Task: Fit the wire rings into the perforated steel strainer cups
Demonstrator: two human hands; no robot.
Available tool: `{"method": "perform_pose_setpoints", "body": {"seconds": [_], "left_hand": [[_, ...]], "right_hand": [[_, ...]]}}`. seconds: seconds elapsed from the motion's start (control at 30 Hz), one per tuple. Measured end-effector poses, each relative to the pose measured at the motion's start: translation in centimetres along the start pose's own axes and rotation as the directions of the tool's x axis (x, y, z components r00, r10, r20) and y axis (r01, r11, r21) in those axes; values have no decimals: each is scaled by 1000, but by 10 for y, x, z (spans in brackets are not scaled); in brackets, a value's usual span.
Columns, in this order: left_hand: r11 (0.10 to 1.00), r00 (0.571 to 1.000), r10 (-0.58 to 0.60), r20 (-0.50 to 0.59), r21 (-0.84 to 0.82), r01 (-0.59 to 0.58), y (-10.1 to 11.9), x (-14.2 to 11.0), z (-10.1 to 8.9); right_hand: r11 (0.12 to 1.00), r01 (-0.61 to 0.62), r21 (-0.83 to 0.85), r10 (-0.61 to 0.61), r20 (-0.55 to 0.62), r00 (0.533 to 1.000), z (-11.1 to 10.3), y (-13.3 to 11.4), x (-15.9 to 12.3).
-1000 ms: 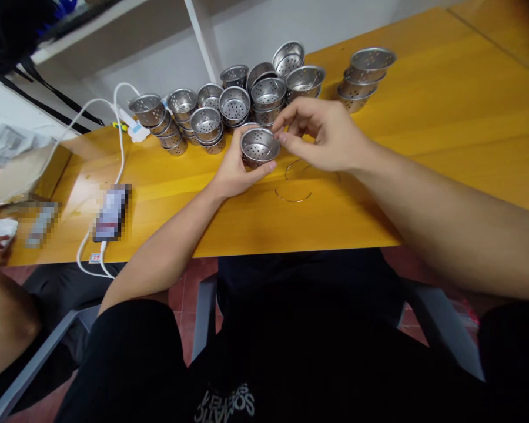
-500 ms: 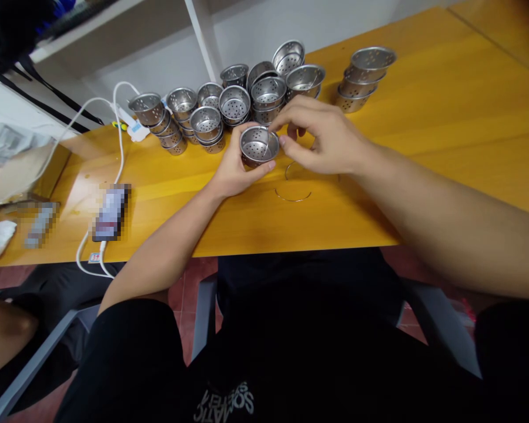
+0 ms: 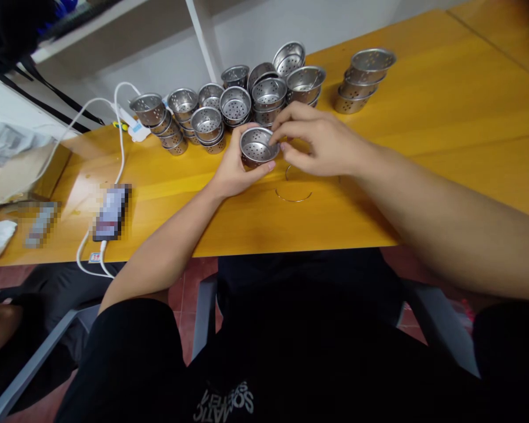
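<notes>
My left hand (image 3: pixel 234 165) is wrapped round a small perforated steel strainer basket (image 3: pixel 256 154), held with its mouth up and tilted towards me. At the right rim of that basket is my right hand (image 3: pixel 311 138), its index fingertip over the inner wall and its thumb just outside. Whatever lies between those fingertips is too small to make out. Below them on the table rests a curved thin wire (image 3: pixel 293 200). A second bent wire (image 3: pixel 287 172) shows partly beneath my right hand.
Several stacks of like baskets (image 3: pixel 206 123) stand behind my hands, and another stack (image 3: pixel 357 88) is at the right. A phone (image 3: pixel 111 212) with a white cable (image 3: pixel 120 141) lies on the yellow table (image 3: pixel 247 232). Part of another person (image 3: pixel 0 326) shows at lower left.
My right index finger has moved slightly down into the basket's mouth. The wire seen inside the basket earlier is no longer clearly visible. My left hand keeps its grip.
</notes>
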State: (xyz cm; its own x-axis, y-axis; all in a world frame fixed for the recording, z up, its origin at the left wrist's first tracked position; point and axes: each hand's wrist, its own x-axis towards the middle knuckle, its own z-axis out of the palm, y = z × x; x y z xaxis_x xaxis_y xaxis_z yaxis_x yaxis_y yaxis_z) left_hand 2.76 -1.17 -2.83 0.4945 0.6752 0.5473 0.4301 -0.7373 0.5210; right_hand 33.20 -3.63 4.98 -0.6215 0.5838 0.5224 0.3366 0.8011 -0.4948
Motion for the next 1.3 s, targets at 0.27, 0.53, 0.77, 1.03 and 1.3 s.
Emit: {"method": "perform_pose_setpoints", "body": {"seconds": [0.27,0.53,0.77,1.03,1.3], "left_hand": [[999,1000,-29,-1,38,29,18,0,-4],[998,1000,-23,-19,56,24,18,0,-3],[1000,999,-19,-26,-2,19,10,1,0],[991,984,-131,-118,-7,131,-30,0,-20],[970,979,-191,-70,141,199,-5,3,-34]], "right_hand": [[999,39,34,-41,71,997,15,11,-2],[997,40,69,-43,42,998,14,9,-2],[993,92,80,-91,-16,996,13,9,-1],[996,-65,-57,44,-310,950,-22,27,1],[974,-156,-163,159,9,987,-23,57,-6]]}}
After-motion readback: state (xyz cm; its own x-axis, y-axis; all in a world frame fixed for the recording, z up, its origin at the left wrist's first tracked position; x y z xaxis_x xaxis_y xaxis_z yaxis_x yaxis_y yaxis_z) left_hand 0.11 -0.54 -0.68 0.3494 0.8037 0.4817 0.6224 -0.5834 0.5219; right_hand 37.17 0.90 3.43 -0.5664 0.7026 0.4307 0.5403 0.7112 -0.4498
